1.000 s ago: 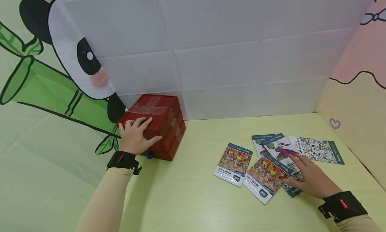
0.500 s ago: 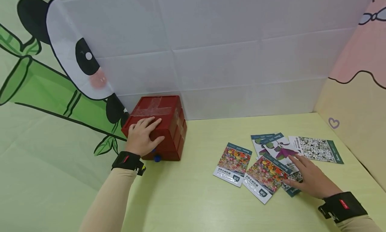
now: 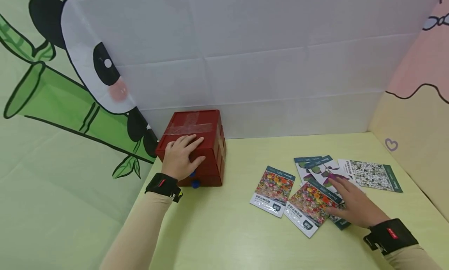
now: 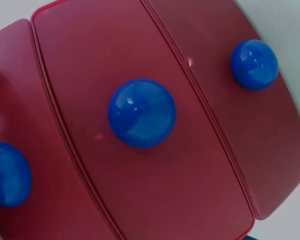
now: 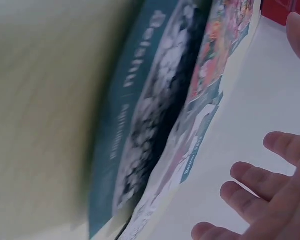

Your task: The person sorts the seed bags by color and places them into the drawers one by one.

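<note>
A red box of stacked drawers (image 3: 196, 120) stands against the back wall. My left hand (image 3: 179, 159) rests on its top front edge with fingers spread and thumb down the front. Round blue knobs (image 4: 142, 114) mark the drawer fronts in the left wrist view. Over a loose pile of seed packets, my right hand (image 3: 359, 205) is spread with its fingers apart. Mixed-flower packets (image 3: 310, 209) lie nearest its thumb, and a purple-flower packet (image 3: 324, 170) is by its fingertips. In the right wrist view a white-flower packet (image 5: 150, 120) lies beside the hand, partly overlapped.
One mixed-flower packet (image 3: 268, 202) lies at the pile's left; a white-flower packet (image 3: 373, 174) is at its right rear. The pale yellow table (image 3: 224, 227) meets a white cloth wall (image 3: 259, 83) behind and a printed cloth (image 3: 417, 145) on the right.
The red box has shifted right and turned so its knobbed front faces me more, my left hand moving along with it. My right hand has moved slightly left over the packets.
</note>
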Action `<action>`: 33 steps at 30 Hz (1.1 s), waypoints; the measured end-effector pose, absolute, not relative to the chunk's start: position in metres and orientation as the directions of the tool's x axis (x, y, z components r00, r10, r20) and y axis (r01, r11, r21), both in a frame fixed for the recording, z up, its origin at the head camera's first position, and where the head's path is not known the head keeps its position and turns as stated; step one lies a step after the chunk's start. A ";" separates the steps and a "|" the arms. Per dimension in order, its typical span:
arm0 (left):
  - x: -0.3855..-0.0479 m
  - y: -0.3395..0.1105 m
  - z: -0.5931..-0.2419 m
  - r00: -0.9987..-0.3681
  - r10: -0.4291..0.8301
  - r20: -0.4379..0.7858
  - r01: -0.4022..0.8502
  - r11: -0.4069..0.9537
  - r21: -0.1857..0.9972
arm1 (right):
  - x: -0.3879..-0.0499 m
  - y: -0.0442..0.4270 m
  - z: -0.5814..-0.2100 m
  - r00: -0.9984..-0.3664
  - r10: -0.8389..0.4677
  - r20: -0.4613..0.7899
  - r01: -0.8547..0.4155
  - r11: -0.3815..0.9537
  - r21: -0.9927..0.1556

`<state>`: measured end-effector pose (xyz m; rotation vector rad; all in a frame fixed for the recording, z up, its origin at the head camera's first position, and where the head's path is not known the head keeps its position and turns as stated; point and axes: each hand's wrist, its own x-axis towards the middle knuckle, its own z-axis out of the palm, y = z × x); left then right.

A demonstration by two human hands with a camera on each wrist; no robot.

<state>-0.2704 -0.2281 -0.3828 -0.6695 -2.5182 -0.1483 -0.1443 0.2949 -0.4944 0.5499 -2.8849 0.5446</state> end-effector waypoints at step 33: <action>-0.278 -0.124 -0.388 -0.733 0.396 0.553 0.421 0.903 -0.088 | -0.278 0.159 -0.374 -0.718 -0.618 0.321 -0.690 0.692 -0.211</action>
